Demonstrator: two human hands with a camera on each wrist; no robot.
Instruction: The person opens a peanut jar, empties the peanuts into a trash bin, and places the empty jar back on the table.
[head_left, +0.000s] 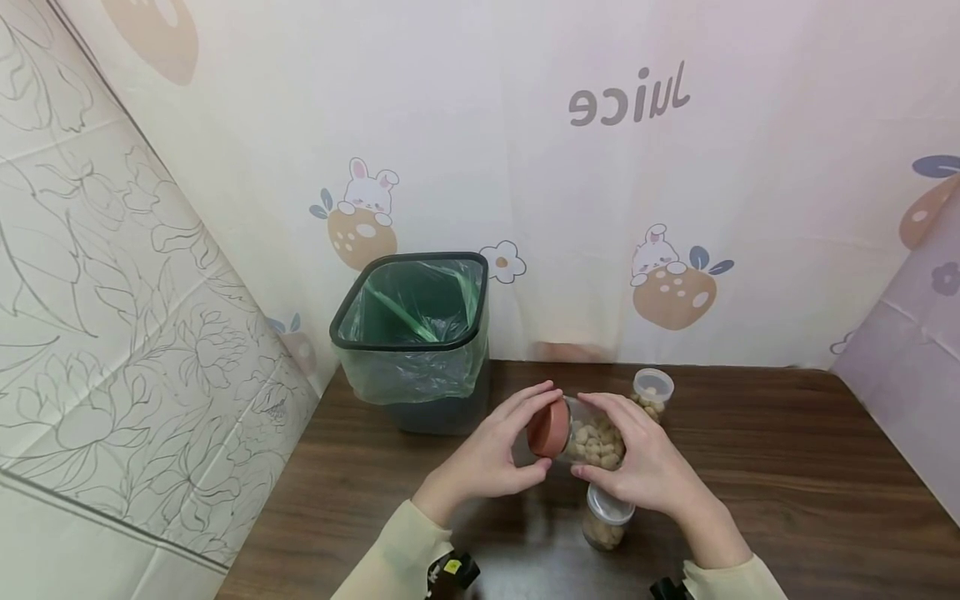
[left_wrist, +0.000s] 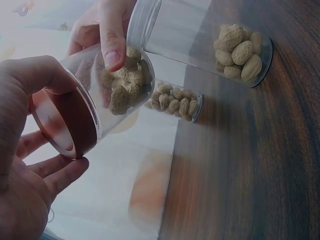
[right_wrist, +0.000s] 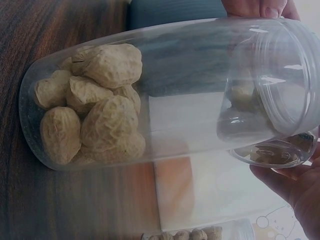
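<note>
A clear jar of unshelled peanuts is held tilted on its side above the table, its reddish-brown lid facing left. My left hand grips the lid, thumb below and fingers over the top. With thumb and fingers, my right hand holds the jar's body. Below the hands stands a second clear jar with peanuts at its bottom and a threaded mouth. A third peanut jar stands upright behind the right hand; the left wrist view also shows its peanuts.
A dark bin with a translucent green liner stands at the back left of the dark wooden table. Behind the table hangs a printed curtain. On the left is a flower-patterned wall.
</note>
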